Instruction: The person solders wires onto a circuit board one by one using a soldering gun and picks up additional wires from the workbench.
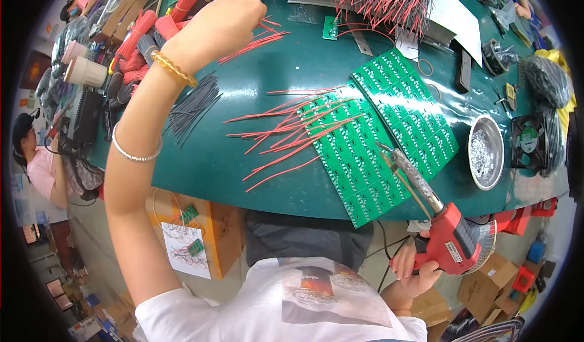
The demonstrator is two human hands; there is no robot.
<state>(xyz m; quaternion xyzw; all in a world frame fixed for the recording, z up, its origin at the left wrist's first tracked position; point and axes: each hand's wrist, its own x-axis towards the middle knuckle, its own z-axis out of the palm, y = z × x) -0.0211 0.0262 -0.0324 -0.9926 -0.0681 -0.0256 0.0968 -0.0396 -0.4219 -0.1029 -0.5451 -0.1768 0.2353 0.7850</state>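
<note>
My right hand (412, 266) is wrapped round the grip of a red soldering gun (451, 240) with a solder wire spool at its rear. Its thin tip points up-left, over a green circuit board panel (359, 181). Several red wires (292, 129) stretch leftward from that panel's left part. A second green panel (404, 99) lies against it on the right. At the upper left, my left hand (234, 23) is closed, knuckles up, beside loose red wires (255, 45). Red wire ends show just past its fingers, but what the fingertips hold is hidden.
Dark wires (193, 108) lie below my left forearm. Bundled red wires (137, 35) and a white cup (85, 72) stand left. A metal bowl (485, 153) and a black fan (528, 140) sit right. Wired boards pile at the back. Another person (45, 169) is far left.
</note>
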